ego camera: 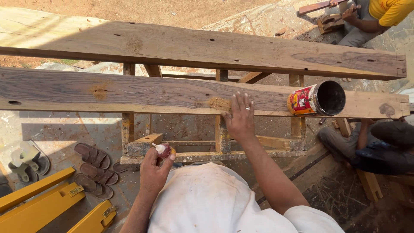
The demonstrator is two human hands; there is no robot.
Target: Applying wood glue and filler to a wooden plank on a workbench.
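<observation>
- Your right hand (239, 117) lies flat on the near plank (129, 91), fingers spread and pressed into a small heap of sawdust (218, 103) at the plank's near edge; it grips nothing. A ring shows on one finger.
- Your left hand (154, 170) is held low, near your body, closed around a small glue bottle (164, 150) with a white nozzle pointing up and to the left. The bottle is well apart from the plank.
- The near plank runs left to right across a wooden trestle frame (220, 142). A second patch of filler (100, 92) shows on its face, to the left of your right hand.
- An open tin can (316, 99) with a red label lies on its side on the near plank, to the right of your right hand, mouth facing right.
- A far plank (194, 48) lies parallel beyond the near one, with small holes along its face.
- Two pairs of sandals (95, 168) lie on the floor at near left, beside yellow metal bars (39, 203).
- A person in dark clothes (379, 146) crouches at right, below the plank's end. Another person in a yellow shirt (388, 11) works at far right with wood pieces.
</observation>
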